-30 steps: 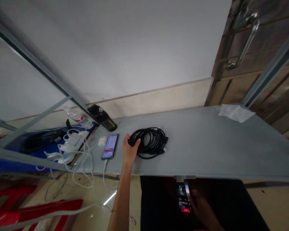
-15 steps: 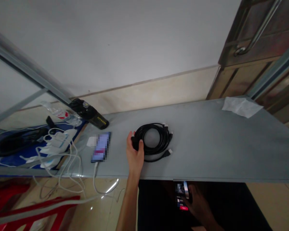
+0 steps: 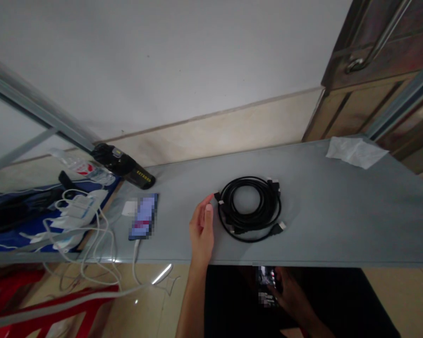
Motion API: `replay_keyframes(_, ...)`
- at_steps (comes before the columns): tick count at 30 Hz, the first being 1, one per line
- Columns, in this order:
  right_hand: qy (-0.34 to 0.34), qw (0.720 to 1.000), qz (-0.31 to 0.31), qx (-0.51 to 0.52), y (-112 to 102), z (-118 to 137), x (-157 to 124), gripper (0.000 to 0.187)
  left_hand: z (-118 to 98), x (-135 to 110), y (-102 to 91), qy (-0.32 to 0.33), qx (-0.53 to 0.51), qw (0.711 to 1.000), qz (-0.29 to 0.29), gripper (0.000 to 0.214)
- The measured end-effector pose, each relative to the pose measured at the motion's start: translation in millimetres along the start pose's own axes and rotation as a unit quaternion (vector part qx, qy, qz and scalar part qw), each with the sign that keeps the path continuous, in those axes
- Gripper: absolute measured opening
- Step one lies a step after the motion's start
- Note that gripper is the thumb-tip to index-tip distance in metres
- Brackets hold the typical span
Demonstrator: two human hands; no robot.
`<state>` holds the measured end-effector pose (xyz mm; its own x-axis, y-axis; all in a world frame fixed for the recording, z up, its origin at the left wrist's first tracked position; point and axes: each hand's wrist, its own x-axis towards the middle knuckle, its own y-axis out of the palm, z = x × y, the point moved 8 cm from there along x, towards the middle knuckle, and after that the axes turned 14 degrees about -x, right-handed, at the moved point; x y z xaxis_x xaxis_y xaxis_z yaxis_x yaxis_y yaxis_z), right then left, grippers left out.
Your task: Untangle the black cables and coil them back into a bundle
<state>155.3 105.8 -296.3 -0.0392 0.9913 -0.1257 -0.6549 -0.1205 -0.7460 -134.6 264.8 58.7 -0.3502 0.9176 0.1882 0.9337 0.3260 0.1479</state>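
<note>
A coil of black cables (image 3: 229, 220) lies on the grey tabletop, its several plug ends sticking out around the loops. Just left of it is my left hand (image 3: 202, 230), open, with the thumb up and the fingers extended. One fingertip is at or very near a plug (image 3: 217, 196) on the coil's left side; whether it touches, I cannot tell. Below the table edge, over my dark-clothed lap, my right hand (image 3: 285, 287) is closed around a phone (image 3: 267, 280). The phone's screen is partly blurred, and shadow hides some of the fingers.
On the left are another phone (image 3: 144, 217) with a white cable, a black EXTRGEN-like labelled handheld device (image 3: 125, 166), a plastic bottle (image 3: 84, 168) and white power strips (image 3: 79, 211). A white tissue (image 3: 356, 151) lies at the back right. Red stools (image 3: 102, 300) stand below.
My left hand has let go of the coil, and its fingers have opened. The coil now sits farther right. The red patch on the phone in my right hand is gone.
</note>
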Motion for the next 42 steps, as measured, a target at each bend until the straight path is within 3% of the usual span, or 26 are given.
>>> replay_keyframes(3,0.048,0.998,0.037,0.023,1.1,-3.6,5.3,0.047,9.7,1.3,-10.2,-0.024,-0.098,0.993,-0.060,0.046)
replay_keyframes(6,0.059,0.997,0.052,0.027,-1.9,-2.1,10.0,0.045,14.7,1.6,-12.8,-0.023,-0.150,0.985,-0.085,0.043)
replay_keyframes(16,0.051,0.995,0.064,0.059,-8.9,7.7,12.1,0.039,12.0,1.4,-8.2,-0.009,-0.064,0.997,-0.038,0.036)
replay_keyframes(29,0.017,0.994,0.068,0.078,-17.1,19.9,5.5,0.030,14.9,1.4,-9.6,-0.007,-0.052,0.998,-0.025,0.037)
replay_keyframes(32,0.007,0.994,0.078,0.077,-16.8,20.8,2.9,0.034,13.3,0.7,-8.7,-0.009,-0.041,0.999,-0.025,0.036)
replay_keyframes(42,0.027,0.994,0.065,0.084,-14.5,16.3,7.7,0.032,8.7,0.8,-7.5,-0.003,-0.015,1.000,-0.018,0.040)
